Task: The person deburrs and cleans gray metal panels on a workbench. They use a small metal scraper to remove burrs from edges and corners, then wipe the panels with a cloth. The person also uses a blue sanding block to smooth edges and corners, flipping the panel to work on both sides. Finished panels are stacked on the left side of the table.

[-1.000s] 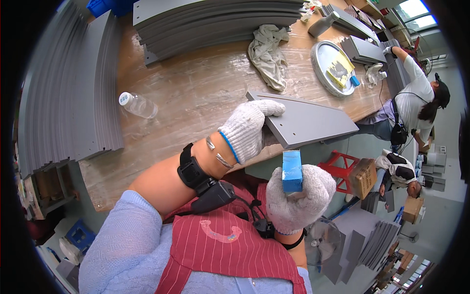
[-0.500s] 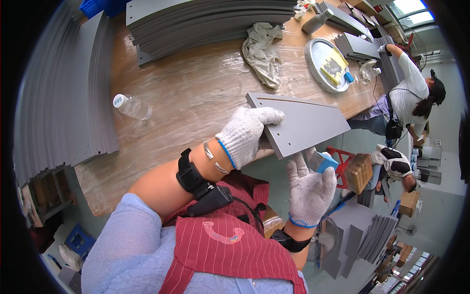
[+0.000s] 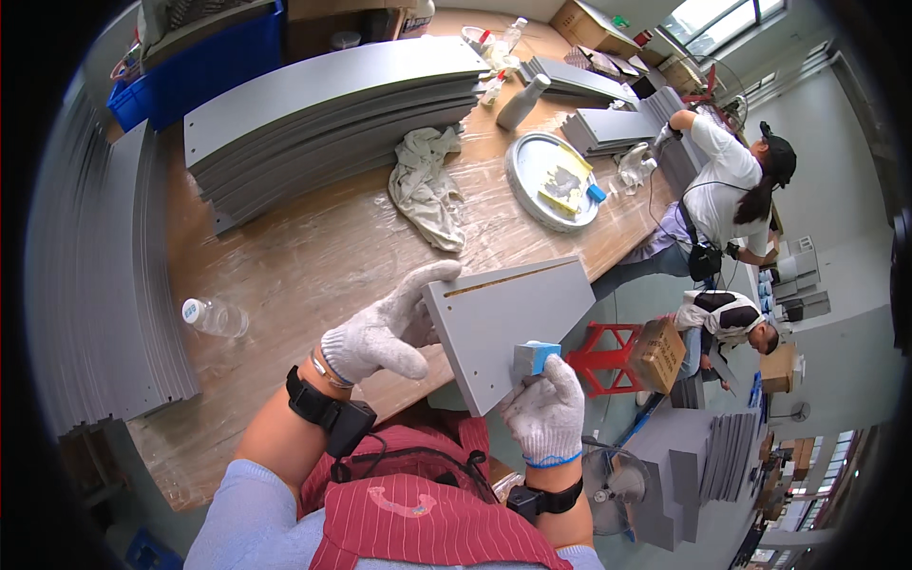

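Observation:
A grey tapered panel (image 3: 518, 323) with a slot along its far edge and small holes near one end lies tilted at the table's near edge. My left hand (image 3: 380, 332), in a white knit glove, is at the panel's left end, its thumb and fingers spread apart. The thumb is off the panel's face; some fingers are partly hidden by the panel's edge. My gloved right hand (image 3: 549, 418) grips a blue and grey sponge block (image 3: 535, 358) against the panel's face, near its front edge. Part of that hand's grip is hidden.
Stacked grey panels (image 3: 332, 104) stand at the back and more (image 3: 114, 294) at the left. On the film-covered table are a rag (image 3: 426, 190), a plastic bottle (image 3: 217, 317) and a round lid (image 3: 532, 204) with a yellow pad. A co-worker (image 3: 722, 180) stands at the right.
The view has shifted. My left thumb has come off the panel's face and that hand has spread. My right hand has brought the sponge block from beside the panel onto its face.

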{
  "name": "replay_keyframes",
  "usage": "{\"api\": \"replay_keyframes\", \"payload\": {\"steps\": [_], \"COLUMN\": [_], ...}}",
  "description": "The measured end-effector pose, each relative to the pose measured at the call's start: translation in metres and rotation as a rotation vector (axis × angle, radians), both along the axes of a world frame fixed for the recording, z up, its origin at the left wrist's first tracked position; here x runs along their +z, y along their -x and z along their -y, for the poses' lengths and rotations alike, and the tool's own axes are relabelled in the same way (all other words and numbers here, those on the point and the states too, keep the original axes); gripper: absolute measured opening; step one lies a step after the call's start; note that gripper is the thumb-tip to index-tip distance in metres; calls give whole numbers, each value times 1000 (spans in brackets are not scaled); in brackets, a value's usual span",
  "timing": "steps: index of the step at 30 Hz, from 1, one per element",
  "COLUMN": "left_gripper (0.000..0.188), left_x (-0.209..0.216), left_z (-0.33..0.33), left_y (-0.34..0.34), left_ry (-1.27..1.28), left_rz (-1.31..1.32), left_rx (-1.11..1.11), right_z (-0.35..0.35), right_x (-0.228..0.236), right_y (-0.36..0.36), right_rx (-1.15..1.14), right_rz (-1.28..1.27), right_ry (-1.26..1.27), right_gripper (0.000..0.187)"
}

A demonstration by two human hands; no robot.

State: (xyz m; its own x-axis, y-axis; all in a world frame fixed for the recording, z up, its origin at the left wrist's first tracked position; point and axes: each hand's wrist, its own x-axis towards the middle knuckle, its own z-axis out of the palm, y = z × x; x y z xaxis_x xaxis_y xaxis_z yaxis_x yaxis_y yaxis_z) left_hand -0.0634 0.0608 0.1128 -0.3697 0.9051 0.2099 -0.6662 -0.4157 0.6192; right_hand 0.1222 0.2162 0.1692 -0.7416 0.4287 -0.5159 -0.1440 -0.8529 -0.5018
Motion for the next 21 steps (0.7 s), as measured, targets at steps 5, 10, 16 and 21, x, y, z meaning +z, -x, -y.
{"api": "replay_keyframes", "payload": {"steps": [5, 10, 16, 21], "left_gripper": [39, 33, 21, 29], "left_x": [6, 43, 97, 110], "left_z": [-43, -65, -45, -19], "left_y": [24, 15, 18, 20], "left_ry": [92, 188, 303, 427], "left_rz": [-743, -922, -248, -219], "left_rx": [332, 598, 1016, 1163], "right_z": [-38, -63, -86, -78], "right_x": [17, 61, 92, 103], "right_y": [-25, -11, 29, 83], "right_rx": [167, 165, 139, -37], "right_rz": [-207, -484, -500, -455], "right_ry": [30, -59, -490, -832], "right_gripper": [46, 45, 45, 57]}}
